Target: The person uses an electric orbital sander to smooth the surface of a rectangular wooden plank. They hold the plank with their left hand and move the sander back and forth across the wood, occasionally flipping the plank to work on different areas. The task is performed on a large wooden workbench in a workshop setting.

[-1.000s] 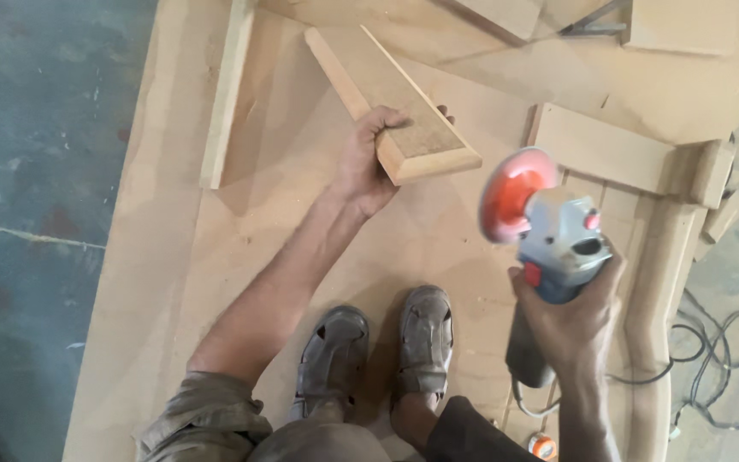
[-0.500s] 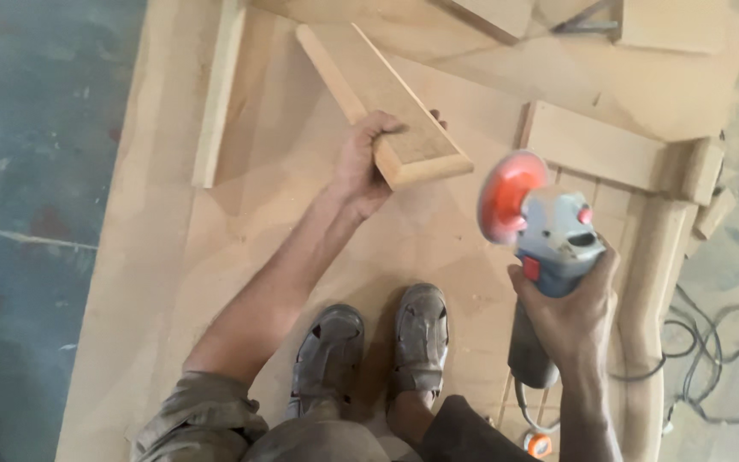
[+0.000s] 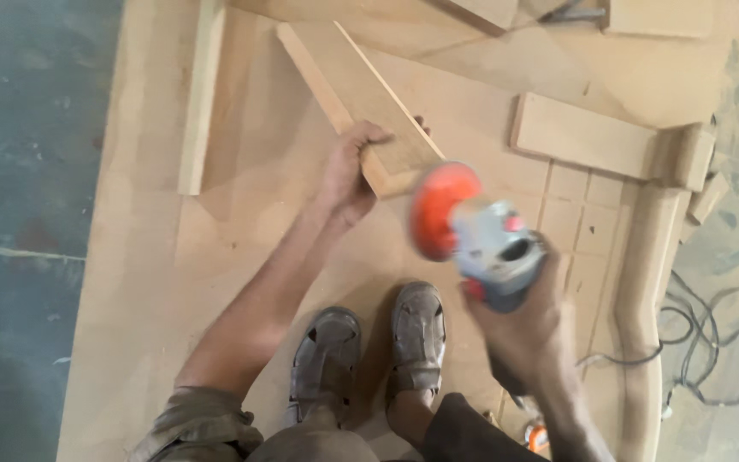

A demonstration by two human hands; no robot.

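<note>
Where motion blurs, right hand [image 3: 519,329] grips grinder [image 3: 481,239] — disc indistinct.

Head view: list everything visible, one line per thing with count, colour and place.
wooden block: one, tan, top centre, held at its near end
grinder: one, grey with orange disc, centre right
wood strip: one, tan, upper left
flat board: one, tan, upper right
curved moulding: one, tan, right
cables: black, right edge
sandals: two, grey-brown, bottom centre
left hand: grip on block
right hand: grip on grinder
</note>
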